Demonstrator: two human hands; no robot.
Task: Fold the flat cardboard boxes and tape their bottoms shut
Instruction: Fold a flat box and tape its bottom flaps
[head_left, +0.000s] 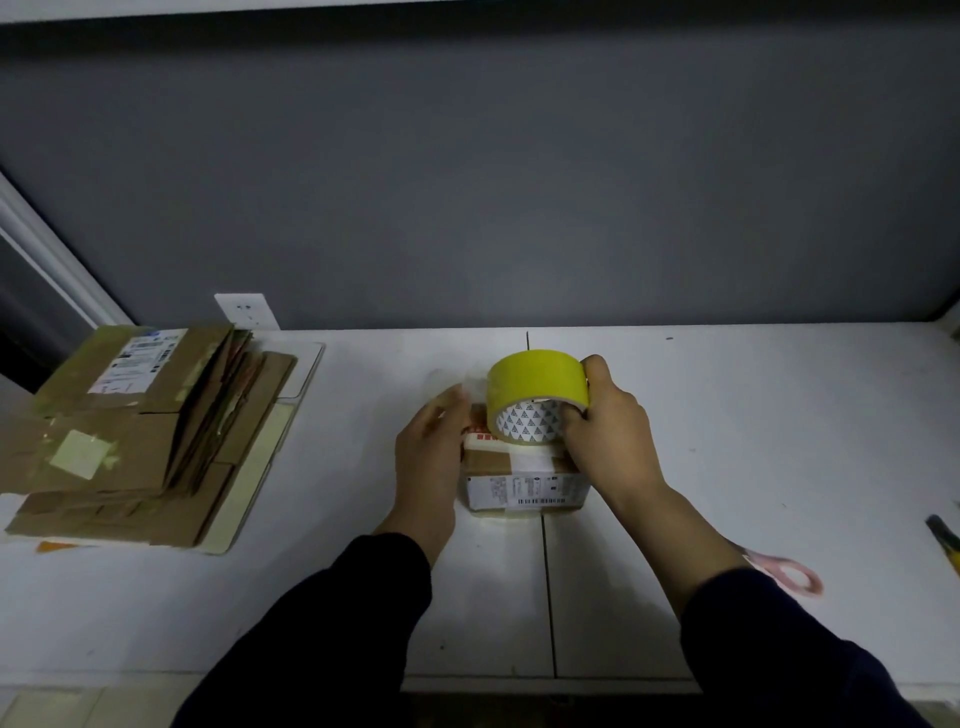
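Hands meet at a small cardboard box (524, 480) on the white worktop (753, 415). Curled fingers of the right hand (608, 434) grip a yellow tape roll (537, 387) resting on the box top. Against the box's left side lies the left hand (428, 452), its fingertips blurred, so its grip cannot be told. A stack of flat boxes (130, 431) sits well left of that hand. Pink-handled scissors (792, 577) lie beside the right forearm.

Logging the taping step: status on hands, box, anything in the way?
Right hand grips tape roll over box. Left hand at box's left side, blurred, grip unclear. Nothing blocking; scissors lie off right.
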